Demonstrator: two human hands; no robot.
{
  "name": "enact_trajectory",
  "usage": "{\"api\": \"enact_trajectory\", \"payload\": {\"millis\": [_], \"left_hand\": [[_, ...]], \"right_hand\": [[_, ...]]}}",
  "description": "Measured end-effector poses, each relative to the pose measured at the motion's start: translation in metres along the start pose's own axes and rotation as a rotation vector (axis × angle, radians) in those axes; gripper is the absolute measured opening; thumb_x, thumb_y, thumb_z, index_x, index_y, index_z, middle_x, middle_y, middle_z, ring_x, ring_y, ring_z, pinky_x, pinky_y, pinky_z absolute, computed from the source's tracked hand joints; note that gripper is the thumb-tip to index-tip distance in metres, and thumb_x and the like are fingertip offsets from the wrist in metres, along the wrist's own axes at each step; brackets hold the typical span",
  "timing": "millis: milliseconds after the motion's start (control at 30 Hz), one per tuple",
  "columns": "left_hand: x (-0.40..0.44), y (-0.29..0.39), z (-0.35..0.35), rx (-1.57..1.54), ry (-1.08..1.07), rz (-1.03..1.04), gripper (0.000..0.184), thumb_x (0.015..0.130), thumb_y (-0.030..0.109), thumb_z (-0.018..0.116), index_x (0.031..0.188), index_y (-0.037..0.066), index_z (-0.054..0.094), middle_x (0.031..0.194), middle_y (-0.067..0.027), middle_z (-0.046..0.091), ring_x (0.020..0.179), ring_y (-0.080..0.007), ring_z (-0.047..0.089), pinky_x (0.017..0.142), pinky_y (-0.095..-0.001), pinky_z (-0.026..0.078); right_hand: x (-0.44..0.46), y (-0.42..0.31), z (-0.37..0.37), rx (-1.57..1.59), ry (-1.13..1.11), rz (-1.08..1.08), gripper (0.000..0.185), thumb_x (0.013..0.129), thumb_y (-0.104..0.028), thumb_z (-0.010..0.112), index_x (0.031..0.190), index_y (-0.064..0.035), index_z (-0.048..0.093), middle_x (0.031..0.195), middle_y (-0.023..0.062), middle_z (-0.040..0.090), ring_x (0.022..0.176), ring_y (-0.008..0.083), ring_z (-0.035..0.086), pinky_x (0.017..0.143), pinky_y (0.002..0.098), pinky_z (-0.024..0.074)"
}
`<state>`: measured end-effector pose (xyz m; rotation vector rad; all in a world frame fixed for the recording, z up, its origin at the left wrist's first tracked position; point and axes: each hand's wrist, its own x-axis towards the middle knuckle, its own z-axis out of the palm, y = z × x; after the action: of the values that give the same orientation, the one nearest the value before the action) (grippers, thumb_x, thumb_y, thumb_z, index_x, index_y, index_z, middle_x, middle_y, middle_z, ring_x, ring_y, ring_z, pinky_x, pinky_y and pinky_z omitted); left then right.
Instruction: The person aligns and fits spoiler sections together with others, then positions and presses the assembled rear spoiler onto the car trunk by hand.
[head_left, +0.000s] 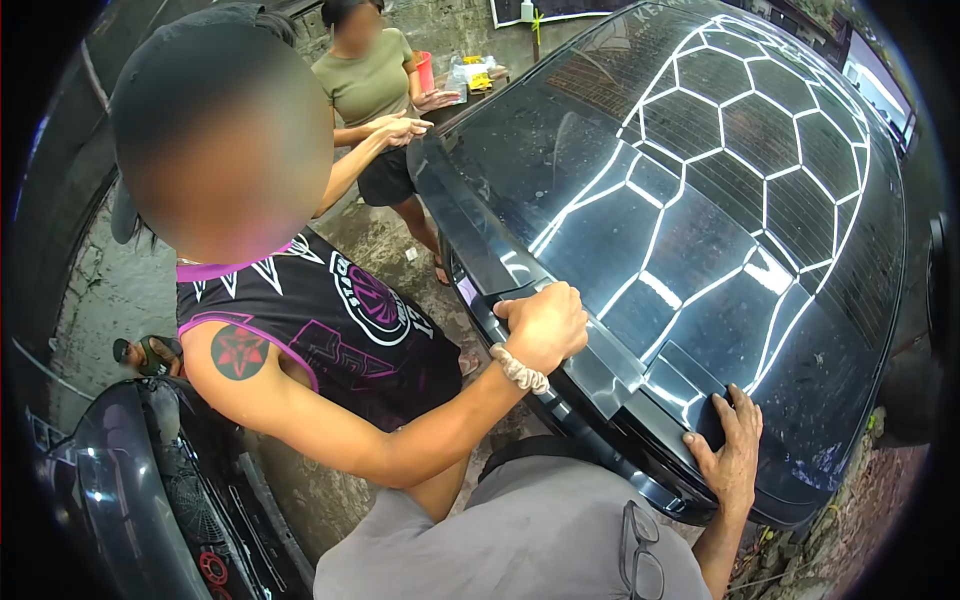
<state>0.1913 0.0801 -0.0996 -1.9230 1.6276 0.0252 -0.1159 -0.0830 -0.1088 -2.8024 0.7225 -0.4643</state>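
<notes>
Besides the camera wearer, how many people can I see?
3: a person in a dark jersey beside the black car, a person in a green shirt farther back, and a distant capped person at far left. Others could be hidden.

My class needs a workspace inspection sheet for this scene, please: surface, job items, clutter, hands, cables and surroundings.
Surface: dark, glossy car, mirroring white hexagonal lights.
Job's things: the car's near edge, with a co-worker's fist at it.
Clutter: a red container and a yellow item in the background; eyeglasses hang on the wearer's grey shirt.
Hands: right hand rests on the car's near edge, fingers spread; left hand not visible.
Cables: nothing seen for certain.
Surroundings: people in a dark jersey and a green shirt; another dark vehicle, lower left.
</notes>
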Motion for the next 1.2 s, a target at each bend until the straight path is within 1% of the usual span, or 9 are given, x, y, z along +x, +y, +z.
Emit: {"api": "enact_trajectory", "payload": {"millis": [333, 433, 567, 667, 733, 900, 1067, 1100, 1200], "left_hand": [[0.002, -0.004, -0.004, -0.056, 0.088, -0.044, 0.025, 0.052, 0.013, 0.089, 0.070, 0.024, 0.075, 0.093, 0.0117, 0.067, 0.106, -0.0151, 0.059, 0.066, -0.0285, 0.049], [-0.003, -0.002, -0.001, 0.060, 0.138, -0.045, 0.020, 0.058, 0.021, 0.087, 0.068, 0.022, 0.071, 0.092, 0.0076, 0.064, 0.100, -0.0161, 0.058, 0.066, -0.0305, 0.049], [-0.016, -0.001, 0.050, -0.379, 1.024, -0.111, 0.013, 0.080, 0.018, 0.061, 0.068, 0.012, 0.061, 0.089, -0.0061, 0.055, 0.083, -0.0238, 0.055, 0.067, -0.0368, 0.050], [-0.017, -0.018, 0.028, -0.354, 0.772, -0.007, 0.008, 0.077, 0.012, 0.058, 0.075, 0.009, 0.065, 0.095, -0.0086, 0.062, 0.091, -0.0241, 0.061, 0.068, -0.0380, 0.052], [-0.012, -0.032, 0.018, -0.227, 0.668, 0.096, 0.010, 0.078, 0.010, 0.057, 0.077, 0.008, 0.067, 0.101, -0.0084, 0.065, 0.099, -0.0235, 0.063, 0.070, -0.0384, 0.052], [0.014, -0.035, 0.036, 0.024, 0.467, 0.126, 0.015, 0.083, 0.008, 0.057, 0.078, 0.006, 0.072, 0.114, -0.0068, 0.069, 0.113, -0.0212, 0.059, 0.074, -0.0391, 0.049], [0.021, -0.034, 0.040, -0.177, 0.366, 0.050, 0.016, 0.088, 0.011, 0.054, 0.084, 0.004, 0.068, 0.124, -0.0053, 0.063, 0.100, -0.0240, 0.061, 0.077, -0.0393, 0.047], [0.018, -0.031, 0.035, -0.223, 0.371, 0.022, 0.017, 0.088, 0.010, 0.053, 0.084, 0.004, 0.067, 0.124, -0.0060, 0.063, 0.099, -0.0248, 0.061, 0.077, -0.0395, 0.047], [0.017, -0.030, 0.030, -0.243, 0.388, 0.000, 0.016, 0.087, 0.010, 0.053, 0.083, 0.003, 0.066, 0.124, -0.0078, 0.063, 0.099, -0.0264, 0.061, 0.078, -0.0405, 0.047]], "right_hand": [[0.003, -0.006, -0.004, -0.001, 0.000, -0.007, 0.073, 0.079, -0.053, 0.075, 0.126, 0.0019, 0.064, 0.141, 0.0290, 0.052, 0.134, 0.0438, 0.047, 0.117, 0.0566, 0.0256], [0.002, -0.008, -0.002, -0.015, 0.037, -0.014, 0.070, 0.079, -0.050, 0.077, 0.124, 0.0022, 0.064, 0.140, 0.0283, 0.053, 0.132, 0.0429, 0.048, 0.116, 0.0564, 0.0269], [0.014, -0.007, -0.006, 0.041, 0.031, -0.065, 0.066, 0.077, -0.044, 0.080, 0.124, -0.0002, 0.065, 0.140, 0.0253, 0.054, 0.131, 0.0417, 0.050, 0.114, 0.0563, 0.0289], [0.017, -0.004, -0.008, 0.058, 0.038, -0.110, 0.065, 0.084, -0.049, 0.075, 0.128, -0.0032, 0.063, 0.142, 0.0226, 0.052, 0.132, 0.0398, 0.049, 0.110, 0.0555, 0.0328], [0.011, 0.003, -0.004, 0.032, 0.037, -0.115, 0.067, 0.089, -0.053, 0.068, 0.133, -0.0040, 0.059, 0.144, 0.0253, 0.049, 0.135, 0.0402, 0.046, 0.111, 0.0620, 0.0311], [-0.023, 0.022, -0.022, 0.121, 0.288, -0.014, 0.067, 0.087, -0.048, 0.072, 0.136, -0.0041, 0.056, 0.142, 0.0241, 0.050, 0.136, 0.0391, 0.045, 0.113, 0.0607, 0.0305], [-0.096, 0.094, -0.087, -0.065, 0.643, 0.216, 0.057, 0.087, -0.037, 0.076, 0.132, -0.0048, 0.061, 0.133, 0.0188, 0.061, 0.127, 0.0359, 0.056, 0.111, 0.0488, 0.0400], [-0.113, 0.111, -0.106, 0.010, 0.722, 0.405, 0.051, 0.088, -0.031, 0.075, 0.129, -0.0025, 0.064, 0.131, 0.0187, 0.064, 0.125, 0.0351, 0.059, 0.108, 0.0430, 0.0448], [-0.162, 0.217, -0.138, 0.216, 0.844, 0.728, 0.058, 0.102, -0.045, 0.053, 0.136, 0.0010, 0.059, 0.137, 0.0226, 0.061, 0.128, 0.0305, 0.059, 0.108, 0.0383, 0.0441]]}}
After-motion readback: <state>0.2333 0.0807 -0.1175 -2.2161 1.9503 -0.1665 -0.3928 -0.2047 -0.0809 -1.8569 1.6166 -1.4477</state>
